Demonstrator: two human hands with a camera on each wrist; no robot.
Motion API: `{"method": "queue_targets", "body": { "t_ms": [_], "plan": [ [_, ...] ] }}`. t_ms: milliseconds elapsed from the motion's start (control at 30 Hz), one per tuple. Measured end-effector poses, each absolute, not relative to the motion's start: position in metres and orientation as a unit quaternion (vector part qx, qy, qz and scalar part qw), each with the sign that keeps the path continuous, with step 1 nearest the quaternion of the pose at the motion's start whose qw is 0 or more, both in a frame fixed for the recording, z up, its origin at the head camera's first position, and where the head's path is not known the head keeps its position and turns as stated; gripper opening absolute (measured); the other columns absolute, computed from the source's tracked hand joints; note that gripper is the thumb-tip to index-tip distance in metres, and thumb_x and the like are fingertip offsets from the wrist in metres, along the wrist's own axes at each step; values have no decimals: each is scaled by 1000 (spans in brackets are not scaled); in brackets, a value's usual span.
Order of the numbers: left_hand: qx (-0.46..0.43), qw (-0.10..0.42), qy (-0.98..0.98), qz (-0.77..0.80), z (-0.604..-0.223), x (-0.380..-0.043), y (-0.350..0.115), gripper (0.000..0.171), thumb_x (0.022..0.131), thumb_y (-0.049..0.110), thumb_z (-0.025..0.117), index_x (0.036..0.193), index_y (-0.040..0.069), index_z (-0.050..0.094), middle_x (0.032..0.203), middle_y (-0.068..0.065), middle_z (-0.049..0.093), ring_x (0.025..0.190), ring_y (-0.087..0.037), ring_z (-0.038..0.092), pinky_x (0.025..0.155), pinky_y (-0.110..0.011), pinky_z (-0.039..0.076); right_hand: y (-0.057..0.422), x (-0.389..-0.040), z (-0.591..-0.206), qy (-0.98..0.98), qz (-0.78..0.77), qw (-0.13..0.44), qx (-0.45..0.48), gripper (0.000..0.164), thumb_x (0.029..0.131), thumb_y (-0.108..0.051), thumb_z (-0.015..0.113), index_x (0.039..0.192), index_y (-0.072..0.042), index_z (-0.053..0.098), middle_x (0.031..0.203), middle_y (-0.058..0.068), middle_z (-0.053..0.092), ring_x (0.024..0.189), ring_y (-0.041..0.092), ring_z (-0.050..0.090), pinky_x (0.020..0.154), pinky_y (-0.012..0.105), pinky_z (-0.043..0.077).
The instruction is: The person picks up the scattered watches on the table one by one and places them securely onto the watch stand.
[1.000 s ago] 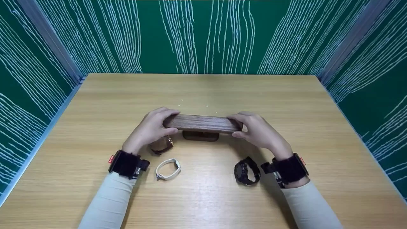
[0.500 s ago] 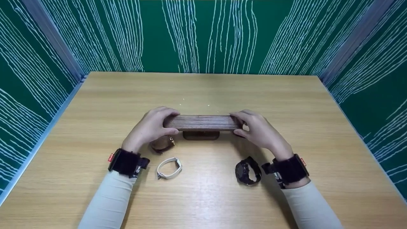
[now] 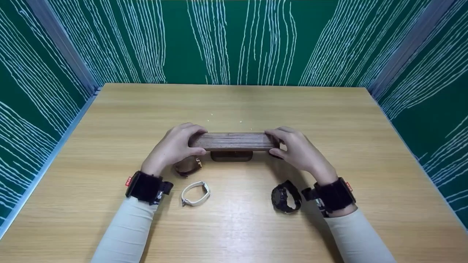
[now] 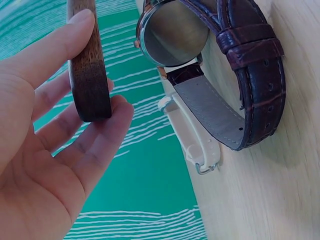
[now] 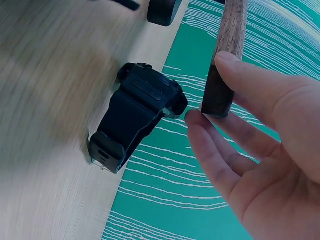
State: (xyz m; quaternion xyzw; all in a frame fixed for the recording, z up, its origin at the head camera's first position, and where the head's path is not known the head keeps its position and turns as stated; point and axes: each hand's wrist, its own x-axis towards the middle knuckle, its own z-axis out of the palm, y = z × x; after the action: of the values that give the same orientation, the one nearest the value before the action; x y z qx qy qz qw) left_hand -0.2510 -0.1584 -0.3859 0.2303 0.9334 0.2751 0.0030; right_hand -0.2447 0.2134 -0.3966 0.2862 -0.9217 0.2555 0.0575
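A dark wooden bar (image 3: 234,141) lies level across the middle of the table, above a short dark base (image 3: 231,156); it looks like a watch display stand. My left hand (image 3: 175,146) pinches the bar's left end, thumb on the near side. At the other end, my right hand (image 3: 298,151) pinches it likewise; in the right wrist view the thumb presses the bar (image 5: 220,85). Below my left hand sits a brown leather-strap watch (image 4: 250,75), partly hidden in the head view. The join of bar and base is hidden.
A white-strap watch (image 3: 195,193) stands on its side at the front left. On the front right is a black chunky watch (image 3: 286,196). Small white specks (image 3: 240,121) dot the wooden table (image 3: 234,230) behind the bar. Green patterned panels (image 3: 234,44) enclose it.
The bar has gone from slightly slanted, right end nearer me, to level. My right hand has shifted a little with it. The left hand and the watches stay put.
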Motion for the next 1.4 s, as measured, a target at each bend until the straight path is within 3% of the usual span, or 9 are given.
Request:
{"method": "queue_targets", "body": {
  "t_ms": [200, 300, 433, 633, 1000, 1233, 1400],
  "plan": [
    [231, 0, 934, 271, -386, -251, -159, 60, 87, 29, 90, 139, 11, 67, 143, -10, 66, 139, -32, 56, 121, -48, 37, 223, -245, -390, -925, 271, 29, 265, 74, 92, -11, 84, 154, 3, 47, 139, 26, 64, 126, 44, 64, 109, 58, 49],
    [237, -5, 933, 270, -386, -252, -159, 60, 86, 29, 91, 139, 11, 67, 141, -11, 67, 136, -32, 58, 120, -49, 38, 230, -244, -385, -927, 285, 3, 243, 74, 91, -11, 84, 152, 5, 45, 138, 27, 63, 123, 45, 64, 106, 59, 50],
    [245, -9, 931, 269, -386, -252, -159, 62, 85, 28, 91, 139, 9, 67, 141, -12, 67, 135, -33, 58, 119, -50, 39, 240, -243, -379, -934, 279, -20, 223, 63, 92, -13, 83, 144, 6, 53, 138, 26, 62, 123, 46, 61, 105, 59, 50],
    [242, -7, 931, 273, -384, -250, -158, 70, 83, 28, 93, 145, 12, 64, 146, -10, 63, 140, -32, 55, 121, -51, 38, 246, -242, -379, -942, 255, -35, 217, 40, 93, -14, 82, 126, 4, 69, 123, 22, 71, 113, 43, 65, 99, 57, 51],
    [260, -50, 933, 243, -368, -236, -143, 67, 86, 33, 91, 146, 19, 64, 148, -8, 61, 144, -33, 49, 124, -58, 27, 246, -246, -391, -946, 220, -49, 234, 33, 92, -10, 81, 121, 3, 74, 114, 18, 76, 112, 39, 69, 100, 58, 52],
    [285, -77, 928, 228, -368, -233, -136, 62, 86, 34, 91, 142, 20, 67, 142, -6, 65, 139, -31, 52, 117, -54, 33, 244, -248, -397, -945, 215, -54, 239, 15, 93, -6, 77, 108, -2, 80, 108, 13, 79, 105, 35, 72, 96, 56, 53],
    [301, -94, 923, 221, -370, -232, -132, 61, 85, 35, 91, 140, 21, 68, 137, -3, 67, 133, -28, 56, 114, -53, 35, 244, -248, -398, -943, 217, -62, 246, 12, 95, -1, 74, 105, -2, 80, 107, 13, 79, 104, 35, 73, 96, 56, 54]
  ]
}}
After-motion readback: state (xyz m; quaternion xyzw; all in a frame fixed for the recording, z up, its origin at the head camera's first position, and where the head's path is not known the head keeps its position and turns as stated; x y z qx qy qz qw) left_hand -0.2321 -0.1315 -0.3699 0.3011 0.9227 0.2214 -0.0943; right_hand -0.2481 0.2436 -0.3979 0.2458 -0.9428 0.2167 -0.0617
